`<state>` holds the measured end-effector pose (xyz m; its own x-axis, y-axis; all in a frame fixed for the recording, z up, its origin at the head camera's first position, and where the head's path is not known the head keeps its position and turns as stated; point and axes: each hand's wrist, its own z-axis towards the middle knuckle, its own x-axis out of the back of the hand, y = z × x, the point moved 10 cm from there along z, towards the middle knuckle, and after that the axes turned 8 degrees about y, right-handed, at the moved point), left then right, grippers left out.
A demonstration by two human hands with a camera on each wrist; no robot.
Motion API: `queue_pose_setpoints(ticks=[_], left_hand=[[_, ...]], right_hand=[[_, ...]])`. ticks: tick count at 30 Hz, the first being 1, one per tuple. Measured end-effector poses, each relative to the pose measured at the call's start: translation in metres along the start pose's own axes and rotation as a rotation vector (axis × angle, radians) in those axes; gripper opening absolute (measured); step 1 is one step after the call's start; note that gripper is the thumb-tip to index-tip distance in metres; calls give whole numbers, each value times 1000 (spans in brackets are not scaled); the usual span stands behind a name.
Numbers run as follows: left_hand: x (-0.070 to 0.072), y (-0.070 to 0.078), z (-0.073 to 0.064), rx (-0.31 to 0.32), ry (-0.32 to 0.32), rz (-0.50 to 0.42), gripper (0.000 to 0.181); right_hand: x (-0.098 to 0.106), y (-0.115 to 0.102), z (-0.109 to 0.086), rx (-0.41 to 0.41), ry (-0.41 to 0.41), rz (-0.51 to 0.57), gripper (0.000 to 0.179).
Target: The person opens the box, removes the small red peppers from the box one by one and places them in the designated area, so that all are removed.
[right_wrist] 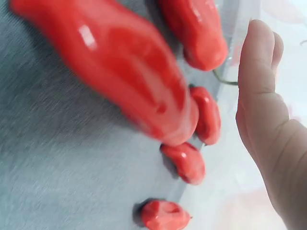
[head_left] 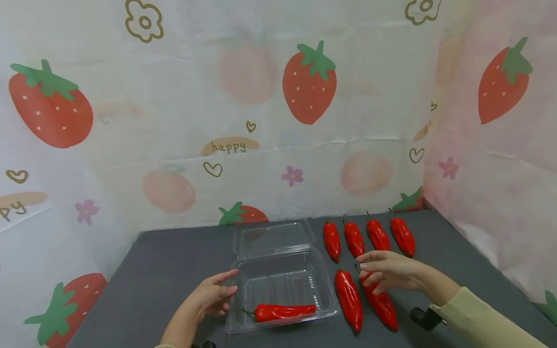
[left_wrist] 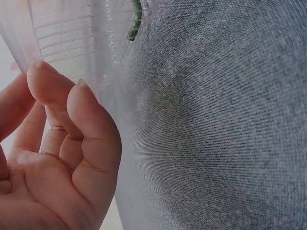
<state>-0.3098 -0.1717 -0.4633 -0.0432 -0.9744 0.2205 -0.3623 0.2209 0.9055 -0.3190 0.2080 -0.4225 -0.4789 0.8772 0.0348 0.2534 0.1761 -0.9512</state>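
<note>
In the head view, my left hand (head_left: 213, 293) is at the left rim of a clear plastic clamshell box (head_left: 278, 278), its fingertips right at the edge. The left wrist view shows these fingertips (left_wrist: 45, 88) bent loosely beside the box wall (left_wrist: 72, 28). One red pepper (head_left: 285, 312) with a green stem lies crosswise along the box's near side. My right hand (head_left: 391, 271), fingers relaxed, hovers over the stem end of another red pepper (head_left: 383, 307) and partly hides it. From the right wrist, that pepper (right_wrist: 124, 72) shows large, with the fingers (right_wrist: 259, 62) apart from it.
Left of the covered pepper lies another long pepper (head_left: 349, 299). Several more peppers (head_left: 354, 239) form a row behind. The box's lid (head_left: 274, 238) lies folded back toward the strawberry-print curtain (head_left: 183, 121). Grey cloth (head_left: 174, 261) covers the table.
</note>
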Motion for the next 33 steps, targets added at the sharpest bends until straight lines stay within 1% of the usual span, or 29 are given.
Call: queue_pose_setpoints(ticks=[3,7,11,15,19,25,28,30,33], left_hand=[[0,0,0,-1,2,2,54],[0,1,0,-8,1,2,55],[0,1,0,-8,4,1,55],[1,0,0,2,21,2,54],[2,-1,0,10,34,6,53],[3,-2,0,10,32,5,54],[2,-1,-1,4,23,0,54],[2,0,-2,0,17,-2,54],[2,0,-2,-1,16,-2,54]], right_hand=[[-6,-4,3,20,-12,8,52],[-12,-9,7,37,-9,15,51],[-19,-11,12,49,-7,20,54],[-28,-14,16,66,-28,34,54],[-37,-17,19,76,-28,41,57],[-46,-19,26,88,-22,56,61],[-53,-19,30,95,-38,60,64],[-61,-19,32,95,-67,66,66],[-72,-19,34,95,-83,80,67]])
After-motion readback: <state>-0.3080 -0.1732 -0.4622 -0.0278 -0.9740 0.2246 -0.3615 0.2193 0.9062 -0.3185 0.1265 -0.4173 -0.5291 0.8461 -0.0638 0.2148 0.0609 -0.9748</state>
